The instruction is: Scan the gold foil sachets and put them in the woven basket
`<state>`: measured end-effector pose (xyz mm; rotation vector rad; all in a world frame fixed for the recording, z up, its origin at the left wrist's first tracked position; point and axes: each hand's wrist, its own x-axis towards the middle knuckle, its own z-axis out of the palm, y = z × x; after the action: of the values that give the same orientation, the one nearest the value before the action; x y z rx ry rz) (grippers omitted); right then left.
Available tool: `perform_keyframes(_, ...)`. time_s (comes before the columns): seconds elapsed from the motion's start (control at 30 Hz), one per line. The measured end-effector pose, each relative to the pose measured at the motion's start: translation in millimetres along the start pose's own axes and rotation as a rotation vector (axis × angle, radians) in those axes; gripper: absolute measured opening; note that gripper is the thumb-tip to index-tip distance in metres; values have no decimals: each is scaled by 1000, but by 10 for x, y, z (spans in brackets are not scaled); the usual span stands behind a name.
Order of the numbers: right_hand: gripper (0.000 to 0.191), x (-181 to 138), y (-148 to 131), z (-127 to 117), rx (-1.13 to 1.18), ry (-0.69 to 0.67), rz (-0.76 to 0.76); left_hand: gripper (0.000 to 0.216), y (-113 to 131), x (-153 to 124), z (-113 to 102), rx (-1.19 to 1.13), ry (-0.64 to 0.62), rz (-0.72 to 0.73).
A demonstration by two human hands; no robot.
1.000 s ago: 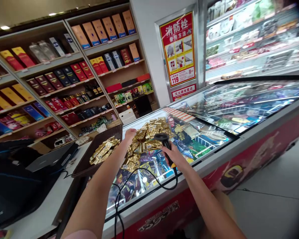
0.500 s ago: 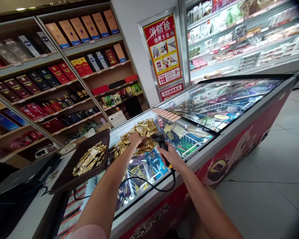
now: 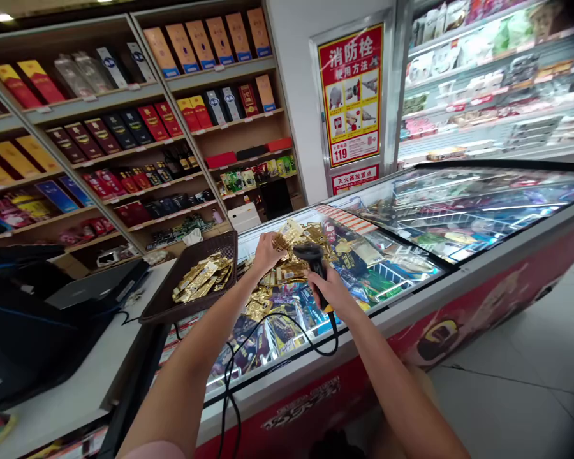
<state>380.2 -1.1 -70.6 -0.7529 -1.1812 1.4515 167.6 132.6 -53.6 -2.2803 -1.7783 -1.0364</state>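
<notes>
My right hand (image 3: 332,290) is wrapped around the handle of a black barcode scanner (image 3: 310,252); its head points away from me over the pile. My left hand (image 3: 268,253) is closed on a gold foil packet (image 3: 289,231), raised at the left side of the heap. Loose gold packets (image 3: 291,273) are spread across the glass top of a chest freezer (image 3: 402,309), partly hidden by the scanner. To the left, a brown woven basket (image 3: 160,311) contains more gold packets (image 3: 203,278). The scanner's black cable (image 3: 268,317) loops over the glass.
A white counter (image 3: 90,344) with a laptop (image 3: 90,280) adjoins the freezer on the left. Shelves of boxed goods (image 3: 124,131) line the back wall beside a red fire-hydrant sign (image 3: 351,95). A lit display fridge (image 3: 488,83) stands at the back right.
The view has turned left. My left hand has come up from the pile with a gold packet in its fingers. The right hand still holds the scanner over the packets.
</notes>
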Motion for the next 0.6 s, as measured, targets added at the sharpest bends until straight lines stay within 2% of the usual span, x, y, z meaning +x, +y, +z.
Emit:
perform_keyframes(0.13,33,4,10,302,-57,-59,-31,55,-283,-234,-328,111,32,85)
perform_keyframes(0.3,29,6,83,689,-124,-159,-36,55,-667,-600,-676,245,43,101)
perform_keyframes(0.47,29,-16,149,999,-168,-244,-1,56,-935,-877,-889,281,63,67)
perform_keyframes(0.6,27,-16,194,1166,-217,-281,-8,57,-1027,-1002,-1015,282,79,35)
